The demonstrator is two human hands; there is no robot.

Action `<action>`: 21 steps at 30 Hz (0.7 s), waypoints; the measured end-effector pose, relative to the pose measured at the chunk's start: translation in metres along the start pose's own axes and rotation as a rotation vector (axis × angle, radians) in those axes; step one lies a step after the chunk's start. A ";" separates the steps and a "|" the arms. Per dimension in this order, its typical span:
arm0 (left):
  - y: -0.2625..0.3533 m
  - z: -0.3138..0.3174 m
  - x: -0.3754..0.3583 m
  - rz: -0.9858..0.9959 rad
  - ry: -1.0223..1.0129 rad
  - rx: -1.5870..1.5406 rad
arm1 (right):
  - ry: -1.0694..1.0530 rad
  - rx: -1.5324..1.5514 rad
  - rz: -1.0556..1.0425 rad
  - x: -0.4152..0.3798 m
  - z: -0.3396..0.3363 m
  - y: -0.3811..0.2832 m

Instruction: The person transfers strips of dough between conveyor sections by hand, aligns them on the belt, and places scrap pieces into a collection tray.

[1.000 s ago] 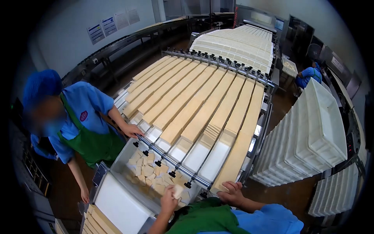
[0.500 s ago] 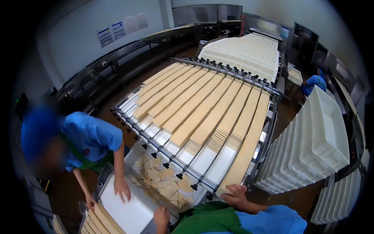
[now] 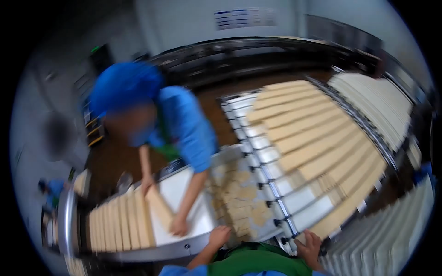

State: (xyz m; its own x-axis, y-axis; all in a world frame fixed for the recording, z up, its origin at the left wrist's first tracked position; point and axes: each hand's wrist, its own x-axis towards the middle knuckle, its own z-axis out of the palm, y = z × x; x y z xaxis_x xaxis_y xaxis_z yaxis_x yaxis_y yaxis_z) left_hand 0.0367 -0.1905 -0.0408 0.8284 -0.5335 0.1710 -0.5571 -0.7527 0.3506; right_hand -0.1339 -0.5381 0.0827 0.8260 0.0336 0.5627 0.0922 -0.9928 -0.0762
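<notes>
My left hand (image 3: pixel 220 237) is at the near corner of a bin of broken pale pieces (image 3: pixel 239 195), its fingers curled by the rim. What it holds, if anything, is hidden. My right hand (image 3: pixel 309 245) has its fingers apart at the near end of the closest long pale-yellow stacked row (image 3: pixel 338 221). More such rows lie side by side in the white channels of a conveyor (image 3: pixel 313 131), with black knobs along its end bar.
Across the bin, a co-worker (image 3: pixel 184 119) in a blue cap grips a pale row (image 3: pixel 159 204) over a white belt (image 3: pixel 193 202). Several similar rows (image 3: pixel 122 221) lie at left. Stacked white trays (image 3: pixel 382 234) stand at right. Another person (image 3: pixel 54 189) is far left.
The view has swung left. The co-worker's outstretched hand is now at the near end of a pale row, which lies slanted on the belt. My hands stay by the bin and the row's end.
</notes>
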 end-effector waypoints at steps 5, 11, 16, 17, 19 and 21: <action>0.005 -0.005 0.004 -0.038 -0.081 0.026 | -0.024 -0.002 0.037 -0.053 0.041 0.035; 0.009 -0.009 0.005 -0.033 -0.104 -0.010 | -0.095 -0.044 0.058 -0.054 0.039 0.044; 0.014 -0.020 0.010 -0.061 -0.152 0.000 | -0.134 -0.113 0.053 -0.060 0.036 0.042; 0.014 -0.020 0.009 -0.061 -0.153 0.004 | -0.132 -0.127 0.052 -0.058 0.035 0.041; 0.013 -0.017 0.007 -0.053 -0.157 0.009 | -0.129 -0.144 0.061 -0.061 0.037 0.040; 0.010 -0.015 0.007 -0.045 -0.132 0.002 | -0.105 -0.070 0.129 -0.062 0.041 0.040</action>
State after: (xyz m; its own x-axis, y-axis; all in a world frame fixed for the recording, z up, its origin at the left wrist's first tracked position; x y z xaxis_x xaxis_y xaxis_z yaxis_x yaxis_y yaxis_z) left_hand 0.0379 -0.1964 -0.0225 0.8379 -0.5449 0.0324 -0.5196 -0.7780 0.3531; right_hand -0.1588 -0.5754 0.0107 0.8825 -0.0862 0.4624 -0.0538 -0.9951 -0.0829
